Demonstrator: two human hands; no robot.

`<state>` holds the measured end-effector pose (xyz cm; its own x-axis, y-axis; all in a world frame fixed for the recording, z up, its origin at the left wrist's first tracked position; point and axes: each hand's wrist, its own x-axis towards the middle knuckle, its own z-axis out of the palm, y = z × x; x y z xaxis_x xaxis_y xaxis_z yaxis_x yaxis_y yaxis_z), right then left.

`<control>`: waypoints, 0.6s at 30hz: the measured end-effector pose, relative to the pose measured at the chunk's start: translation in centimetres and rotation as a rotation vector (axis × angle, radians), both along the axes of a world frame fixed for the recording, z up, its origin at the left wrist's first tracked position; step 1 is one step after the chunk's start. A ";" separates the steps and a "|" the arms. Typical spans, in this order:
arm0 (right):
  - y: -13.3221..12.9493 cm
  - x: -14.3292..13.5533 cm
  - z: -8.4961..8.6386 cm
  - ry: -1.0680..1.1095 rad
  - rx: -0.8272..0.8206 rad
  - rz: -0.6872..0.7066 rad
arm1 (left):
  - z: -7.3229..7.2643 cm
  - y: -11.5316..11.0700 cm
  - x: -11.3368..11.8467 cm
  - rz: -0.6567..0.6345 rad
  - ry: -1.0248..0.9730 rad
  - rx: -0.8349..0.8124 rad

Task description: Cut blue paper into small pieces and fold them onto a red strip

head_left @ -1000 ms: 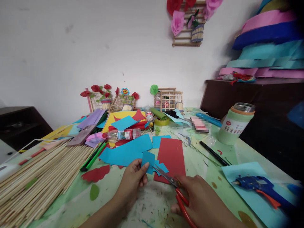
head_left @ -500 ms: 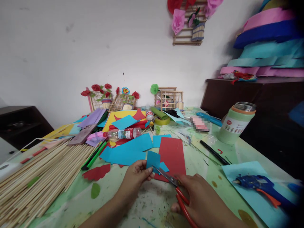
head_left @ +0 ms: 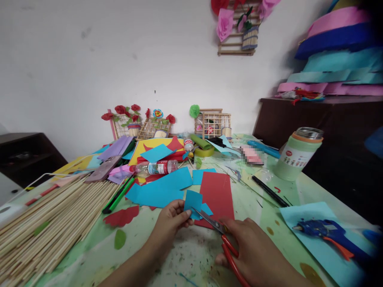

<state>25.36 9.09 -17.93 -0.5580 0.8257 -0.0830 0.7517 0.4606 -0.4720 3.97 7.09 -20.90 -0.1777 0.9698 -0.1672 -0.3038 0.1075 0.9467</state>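
Blue paper piece (head_left: 194,197): small, roughly four-sided, plain matte face, straight top edge. Position: in front of person, near left edge of red sheet (head_left: 217,191). Left hand (head_left: 174,217): pinching paper between thumb and fingers. Right hand (head_left: 251,245): gripping scissors (head_left: 220,227), handles red, blades grey metal, tips at paper's lower part; contact cannot be confirmed.

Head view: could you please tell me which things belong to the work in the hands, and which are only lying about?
In the work:
red-handled scissors, in the right hand
small blue paper, in the left hand
nearby blue scraps, probably

Apparently only lying about:
glue gun
plastic bottle
green flask
wooden sticks
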 end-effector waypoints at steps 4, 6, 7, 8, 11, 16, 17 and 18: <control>0.2 0.2 0.0 0.069 -0.012 -0.002 | 0.1 -0.1 0.1 0.035 -0.045 -0.002; 0.3 0.2 0.2 0.089 -0.020 -0.010 | 0.3 -0.1 0.1 0.060 -0.063 -0.007; 0.3 0.2 0.3 0.093 -0.017 -0.010 | 0.4 -0.1 0.1 0.059 -0.065 -0.008; 0.3 0.2 0.4 0.094 -0.013 -0.011 | 0.4 -0.1 0.1 0.049 -0.064 -0.008; 0.3 0.2 0.7 0.101 -0.010 -0.013 | 0.4 -0.1 0.2 -0.029 -0.028 -0.011; 0.0 0.1 0.7 0.129 -0.027 0.014 | -0.2 -0.1 0.2 -0.088 0.091 0.018; 0.0 0.1 0.6 0.127 -0.026 0.019 | -0.4 0.0 0.1 -0.085 0.110 0.028; 0.0 0.1 0.6 0.125 -0.023 0.022 | -0.5 0.0 0.1 -0.082 0.125 0.039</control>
<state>25.47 9.09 -17.33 -0.5828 0.8120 -0.0308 0.6766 0.4639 -0.5719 4.04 7.10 -21.39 -0.1143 0.9873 -0.1105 -0.1748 0.0895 0.9805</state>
